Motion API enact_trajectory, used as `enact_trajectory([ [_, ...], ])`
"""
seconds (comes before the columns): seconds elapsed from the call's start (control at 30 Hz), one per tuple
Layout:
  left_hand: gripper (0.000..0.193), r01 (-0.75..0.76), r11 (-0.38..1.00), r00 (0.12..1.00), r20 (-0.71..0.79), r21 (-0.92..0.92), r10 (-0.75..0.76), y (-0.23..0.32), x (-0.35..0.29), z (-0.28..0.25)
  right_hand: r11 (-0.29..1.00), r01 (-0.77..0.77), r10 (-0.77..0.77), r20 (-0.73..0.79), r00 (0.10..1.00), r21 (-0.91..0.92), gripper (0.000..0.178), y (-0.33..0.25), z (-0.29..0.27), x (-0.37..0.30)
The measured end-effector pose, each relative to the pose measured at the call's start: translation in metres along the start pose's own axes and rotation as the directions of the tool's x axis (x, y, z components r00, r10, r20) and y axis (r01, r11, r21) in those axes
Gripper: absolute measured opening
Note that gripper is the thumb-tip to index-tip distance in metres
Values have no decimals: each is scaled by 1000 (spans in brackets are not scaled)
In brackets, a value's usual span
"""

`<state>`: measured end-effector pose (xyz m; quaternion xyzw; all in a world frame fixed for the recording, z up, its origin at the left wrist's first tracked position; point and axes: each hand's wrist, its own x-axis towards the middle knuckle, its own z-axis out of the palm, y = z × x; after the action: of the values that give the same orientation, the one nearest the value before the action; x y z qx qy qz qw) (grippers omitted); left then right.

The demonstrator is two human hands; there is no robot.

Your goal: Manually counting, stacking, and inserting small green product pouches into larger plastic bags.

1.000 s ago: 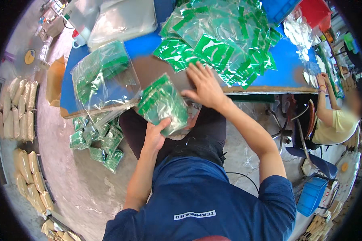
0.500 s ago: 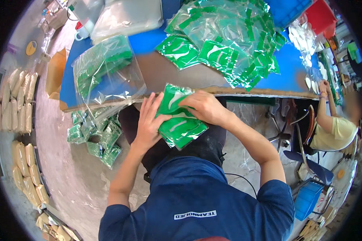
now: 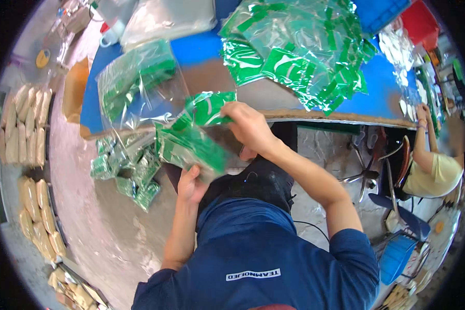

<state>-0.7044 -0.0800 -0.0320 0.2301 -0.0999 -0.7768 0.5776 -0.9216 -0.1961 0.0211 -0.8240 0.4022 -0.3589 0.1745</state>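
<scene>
- Workroom: concrete floor, and a table with a blue top and a brown worn area, its near edge crossing above your lap.
- Left hand, yours: closed around the near end of a stack of green packets, thumb on top; the stack sits above your lap, tilted and slightly blurred, at the table's edge.
- Right hand, yours: fingers and thumb pinching the right end of a single green packet; its other end overlaps the far side of the stack, and whether the two touch you cannot tell.
- Loose pile of green-and-clear packets: on the table, beyond your right hand.
- Large clear bag: on the table to your left, green packets inside, its near end hanging over the edge.
- Clear plastic sheets: stacked at the far left of the table, a white cup just beside them.
- Green bundles: heaped on the floor, left of your legs.
- Co-worker in a yellow top: seated at your right, arms toward the table.
</scene>
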Motion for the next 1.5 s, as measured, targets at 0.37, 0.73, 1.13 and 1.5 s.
enact_trajectory([
  [0.37,58,-238,879,969,45,413,241,8,27,38,3,-590,584,477,656,808,25,-39,-22,-17],
  [0.73,63,-5,455,971,113,890,-210,34,7,59,710,-475,159,539,827,520,20,1,-47,39],
  [1.13,78,65,979,994,-98,191,-47,15,-7,-6,960,250,-243,69,968,-126,49,26,4,12],
  [1.5,85,35,999,999,41,20,-36,-4,30,19,-62,-151,794,140,591,987,21,-43,-1,-3],
])
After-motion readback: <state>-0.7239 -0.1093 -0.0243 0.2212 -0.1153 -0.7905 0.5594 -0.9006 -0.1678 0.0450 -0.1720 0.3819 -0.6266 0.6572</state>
